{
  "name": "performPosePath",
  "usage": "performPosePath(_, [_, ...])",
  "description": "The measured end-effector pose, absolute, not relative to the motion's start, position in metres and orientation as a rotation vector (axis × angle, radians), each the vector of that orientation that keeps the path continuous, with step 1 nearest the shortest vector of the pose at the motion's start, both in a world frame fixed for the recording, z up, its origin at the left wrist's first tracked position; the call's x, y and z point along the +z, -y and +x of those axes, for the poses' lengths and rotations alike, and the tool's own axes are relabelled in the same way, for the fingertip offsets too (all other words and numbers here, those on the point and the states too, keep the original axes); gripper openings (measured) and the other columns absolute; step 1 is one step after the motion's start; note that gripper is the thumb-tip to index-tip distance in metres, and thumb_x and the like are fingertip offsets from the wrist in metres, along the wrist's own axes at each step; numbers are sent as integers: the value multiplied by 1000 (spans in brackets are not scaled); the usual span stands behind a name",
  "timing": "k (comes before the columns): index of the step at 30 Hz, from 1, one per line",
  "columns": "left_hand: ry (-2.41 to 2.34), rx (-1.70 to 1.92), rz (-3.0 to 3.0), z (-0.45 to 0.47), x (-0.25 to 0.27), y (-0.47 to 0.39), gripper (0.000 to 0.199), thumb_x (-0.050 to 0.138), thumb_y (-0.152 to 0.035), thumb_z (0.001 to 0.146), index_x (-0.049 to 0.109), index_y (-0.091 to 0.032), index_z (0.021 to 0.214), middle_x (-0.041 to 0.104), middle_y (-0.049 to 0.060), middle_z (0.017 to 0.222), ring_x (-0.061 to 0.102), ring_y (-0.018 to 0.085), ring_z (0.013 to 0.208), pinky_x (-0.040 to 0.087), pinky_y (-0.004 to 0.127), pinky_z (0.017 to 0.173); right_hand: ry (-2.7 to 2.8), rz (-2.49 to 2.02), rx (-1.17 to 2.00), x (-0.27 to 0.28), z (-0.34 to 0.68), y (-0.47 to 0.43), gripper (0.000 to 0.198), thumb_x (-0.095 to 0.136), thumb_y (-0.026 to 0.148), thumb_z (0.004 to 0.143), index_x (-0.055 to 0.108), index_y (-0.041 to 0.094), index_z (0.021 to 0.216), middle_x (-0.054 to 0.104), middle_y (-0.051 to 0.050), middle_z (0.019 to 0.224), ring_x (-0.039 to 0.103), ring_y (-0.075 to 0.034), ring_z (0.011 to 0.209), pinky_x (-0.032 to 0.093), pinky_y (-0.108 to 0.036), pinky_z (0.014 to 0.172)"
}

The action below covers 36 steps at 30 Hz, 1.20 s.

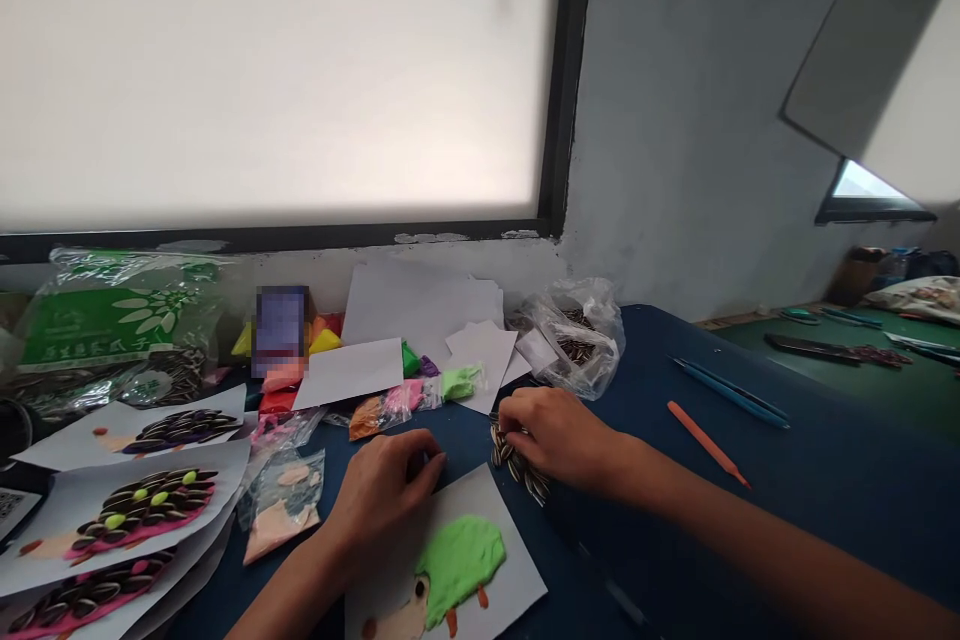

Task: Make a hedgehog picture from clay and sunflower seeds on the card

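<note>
A white paper sheet (521,575) in front of me bears a hedgehog shape of green clay (461,565), with a pale snout and small orange-brown feet. My left hand (390,485) rests at the sheet's upper left edge, fingers loosely curled and a gap between thumb and forefinger. Nothing shows in it. Just beyond the sheet's upper right edge lies a small pile of sunflower seeds (517,465). Over that pile is my right hand (559,430), its fingers closed and pinching among the seeds; the fingertips are partly hidden.
Finished seed hedgehog pictures (142,510) lie at left. Behind them stands a green-and-clear seed bag (112,320). Bags of coloured clay (281,510) and blank paper (420,310) sit towards the wall. A plastic bag of seeds (577,335), blue tweezers (731,390) and an orange pen (705,440) are at right.
</note>
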<state>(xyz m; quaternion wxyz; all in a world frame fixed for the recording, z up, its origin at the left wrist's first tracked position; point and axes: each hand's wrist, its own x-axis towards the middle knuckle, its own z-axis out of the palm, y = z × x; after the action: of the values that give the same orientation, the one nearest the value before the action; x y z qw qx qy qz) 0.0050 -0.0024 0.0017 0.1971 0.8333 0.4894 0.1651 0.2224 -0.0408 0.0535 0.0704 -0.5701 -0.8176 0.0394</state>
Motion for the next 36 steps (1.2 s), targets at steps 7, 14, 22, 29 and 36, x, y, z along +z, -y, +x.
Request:
performPosePath(7, [-1231,476,2413,6,4,14,19,50,-31,82,65,-22,77,60,0,61,51,16,57,30,27,56,2423,-1784,99,54,223,43,11,59,12,83,69,17,85,71,-3,85,62,-16,77,33,-24,62])
performPosePath(14, [-1086,451,2497,6,6,12,22,43,-27,84,62,-21,74,60,1,65,51,15,59,30,27,58,2580,-1859,160,73,224,58,11,61,11,77,70,18,76,70,-4,76,62,-18,71,28,-25,54])
performPosePath(22, [-1177,433,2449,6,7,16,19,47,-29,82,65,-22,80,59,0,62,51,16,58,30,27,56,2565,-1958,146,68,211,64,9,63,19,83,70,15,87,70,-8,81,65,-22,73,31,-25,53])
performPosePath(29, [-1170,490,2347,8,3,11,21,47,-33,80,65,-21,76,57,0,60,49,15,57,30,26,56,2485,-1915,-4,58,213,51,19,53,13,92,71,17,98,69,-8,96,65,-20,84,36,-26,63])
performPosePath(36, [-1111,549,2174,5,3,9,28,47,-41,79,61,-18,73,54,0,60,44,13,56,31,25,53,2588,-1735,7,43,214,43,18,55,16,94,72,18,94,65,-5,94,62,-16,84,36,-24,63])
